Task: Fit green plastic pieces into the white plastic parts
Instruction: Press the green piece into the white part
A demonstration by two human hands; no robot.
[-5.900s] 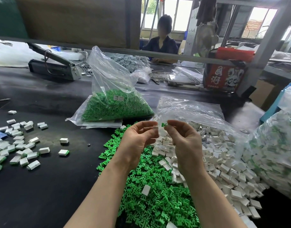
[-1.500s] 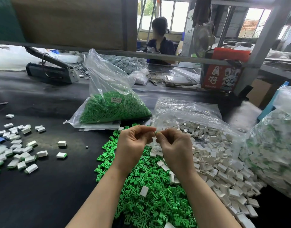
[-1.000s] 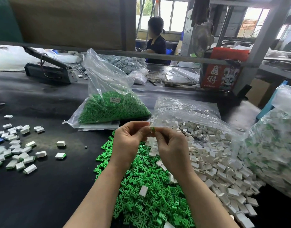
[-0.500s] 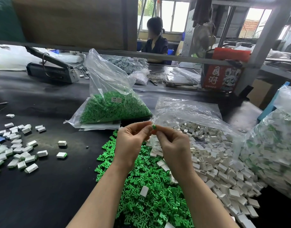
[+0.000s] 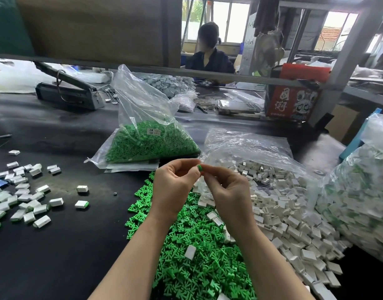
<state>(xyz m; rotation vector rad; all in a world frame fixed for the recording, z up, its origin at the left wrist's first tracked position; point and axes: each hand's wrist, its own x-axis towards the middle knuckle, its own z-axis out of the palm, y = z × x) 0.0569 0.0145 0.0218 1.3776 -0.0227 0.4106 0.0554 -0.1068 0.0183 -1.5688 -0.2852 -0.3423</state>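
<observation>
- Left hand (image 5: 172, 189): raised above the middle of the tabletop (image 5: 56, 256), fingers curled, thumb and forefinger pinched at the green piece (image 5: 199, 167). A white part was probably held beneath that pinch, but the fingers hid it; cannot tell.
- Right hand (image 5: 227, 191): opposite the left and touching it at the tips, fingers curled, thumb and forefinger pinched on the same spot from the right side.
- Green piece: a small bit showing only at the top of the two pinches, between the fingertips of both hands, well above the heaps. Its long axis could not be read; most of it was covered.
- Key relation: the piece sat equally near both hands, squeezed between them, so the coming push would likely run along the line from one pinch to the other.
- Loose green pieces (image 5: 199, 256): heap at the near edge of the tabletop, under the forearms.
- Loose white parts (image 5: 294, 217): heap spilling from a clear bag, right of the green heap and touching it.
- Finished parts (image 5: 24, 198): scattered white blocks with green ends, near the left edge.
- Bag of green pieces (image 5: 147, 139): upright, behind the hands toward the far side.
- Judgement: one fitting appeared nearly seated; many remained.
</observation>
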